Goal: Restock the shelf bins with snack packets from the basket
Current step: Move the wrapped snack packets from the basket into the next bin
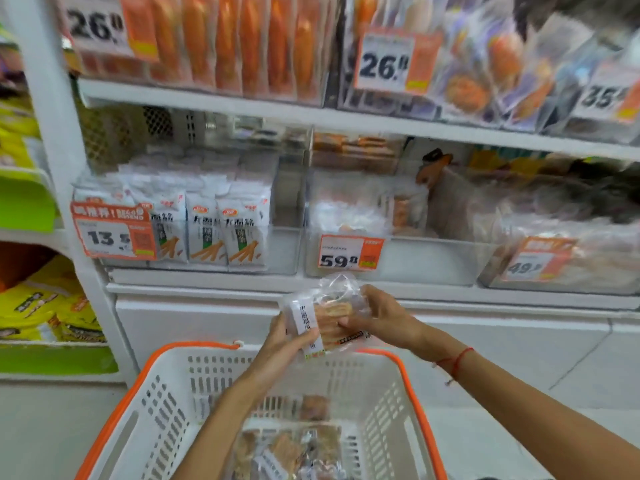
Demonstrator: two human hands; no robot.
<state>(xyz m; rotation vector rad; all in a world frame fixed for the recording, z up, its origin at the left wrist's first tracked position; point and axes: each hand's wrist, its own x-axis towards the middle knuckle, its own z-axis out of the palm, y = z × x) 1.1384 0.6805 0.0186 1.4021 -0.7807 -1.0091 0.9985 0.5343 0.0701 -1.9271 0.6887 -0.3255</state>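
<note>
From the head camera, both hands meet on one snack packet [323, 318], a crinkled clear plastic bag with a white paper label strip bearing printed characters and pale golden, ridged pieces inside; the left hand [282, 341] curls round its lower left edge, thumb over the label, while the right hand [375, 315] pinches its right side, fingers bent across the front; a thin red string bracelet [457, 362] circles the right wrist; the packet is held in the air just above the far rim of the basket [166, 386], below the front of the middle shelf bin [398, 258]

The basket is white moulded plastic with slotted walls and a smooth orange rim; more clear packets [294, 448] of brownish snacks lie loosely piled on its bottom

The middle bin is a clear, hard-walled rectangular box, holding blurred pale packets at its left and back, with an orange and white price tag [349, 252] reading 59 on its front; the left bin [284, 251] holds upright white glossy packets [207, 233] printed with orange sticks, and carries a tag reading 13; the right bin [568, 268], also clear, is filled with soft translucent bags; the shelf [207, 102] is white painted metal; the upper tier shows rows of orange packets [242, 43] behind clear fronts, blurred
</note>
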